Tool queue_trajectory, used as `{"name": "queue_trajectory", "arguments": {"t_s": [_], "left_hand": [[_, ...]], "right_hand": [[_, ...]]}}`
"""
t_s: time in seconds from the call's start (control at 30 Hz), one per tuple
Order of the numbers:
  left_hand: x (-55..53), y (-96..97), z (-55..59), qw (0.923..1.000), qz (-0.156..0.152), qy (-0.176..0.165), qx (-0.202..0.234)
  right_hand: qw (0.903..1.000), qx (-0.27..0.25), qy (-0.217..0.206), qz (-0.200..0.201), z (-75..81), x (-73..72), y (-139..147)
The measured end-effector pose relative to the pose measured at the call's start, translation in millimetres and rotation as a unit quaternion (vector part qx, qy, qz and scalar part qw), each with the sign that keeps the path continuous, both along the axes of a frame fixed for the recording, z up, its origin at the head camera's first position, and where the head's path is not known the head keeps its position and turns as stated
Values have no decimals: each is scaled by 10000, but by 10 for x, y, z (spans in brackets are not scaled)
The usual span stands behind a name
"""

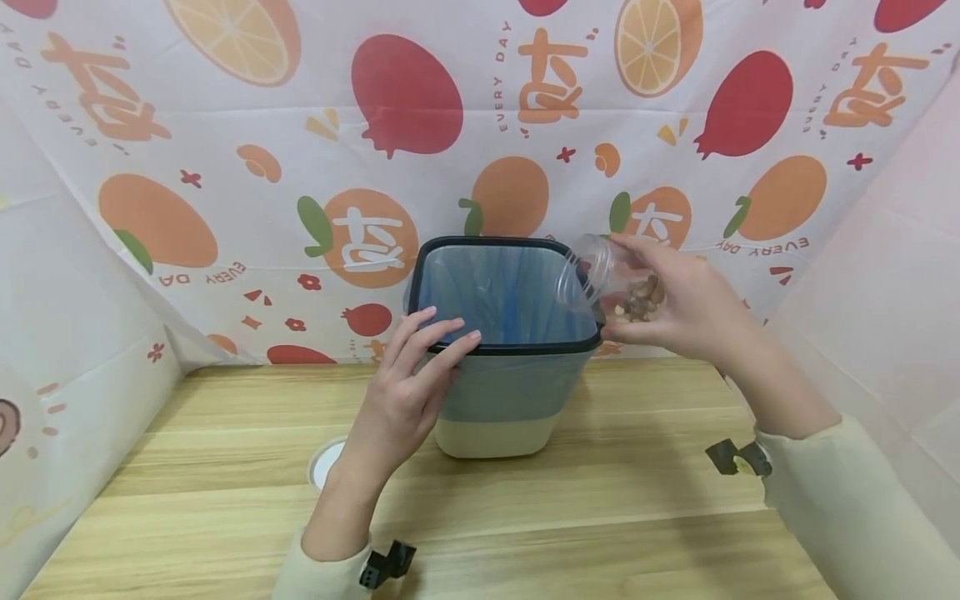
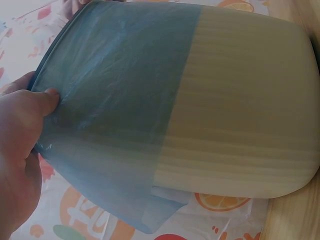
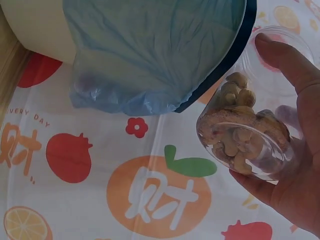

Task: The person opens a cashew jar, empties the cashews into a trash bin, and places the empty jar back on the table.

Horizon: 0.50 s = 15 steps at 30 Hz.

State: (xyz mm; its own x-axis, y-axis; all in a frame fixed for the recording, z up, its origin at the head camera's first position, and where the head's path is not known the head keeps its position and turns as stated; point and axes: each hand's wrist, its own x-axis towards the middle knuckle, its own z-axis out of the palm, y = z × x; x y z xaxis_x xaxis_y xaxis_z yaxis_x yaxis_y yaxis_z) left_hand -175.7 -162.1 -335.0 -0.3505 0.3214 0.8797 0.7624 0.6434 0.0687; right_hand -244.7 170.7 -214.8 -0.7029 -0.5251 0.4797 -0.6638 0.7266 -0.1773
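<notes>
A cream trash can (image 1: 491, 437), lined with a translucent blue trash bag (image 2: 115, 75), stands upright on the table. My left hand (image 1: 408, 387) grips its black rim (image 1: 525, 347) at the near left corner, fingers over the edge and thumb (image 2: 50, 100) against the bag outside. At the right side of the rim, my right hand (image 1: 678, 300) holds a clear plastic jar (image 1: 592, 267) tipped on its side, its open mouth over the can's opening. Cashew-like nuts (image 3: 235, 135) lie inside the jar, towards its base.
A round white lid (image 1: 324, 463) lies on the wooden table (image 1: 600, 533), partly behind my left wrist. A fruit-print cloth (image 1: 465, 75) hangs right behind the trash can, and pale cloth walls (image 1: 885, 300) flank the table. A loose bag corner (image 2: 165, 210) hangs off the can.
</notes>
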Motion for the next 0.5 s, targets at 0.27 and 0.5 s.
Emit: {"name": "queue_trajectory", "arguments": {"t_s": [0.27, 0.5], "left_hand": [[1, 8, -7, 10000, -24, 26, 24], [-4, 11, 3, 10000, -50, 49, 41]], "right_hand": [[9986, 420, -303, 83, 96, -131, -56], [9963, 797, -296, 148, 165, -210, -92]]}}
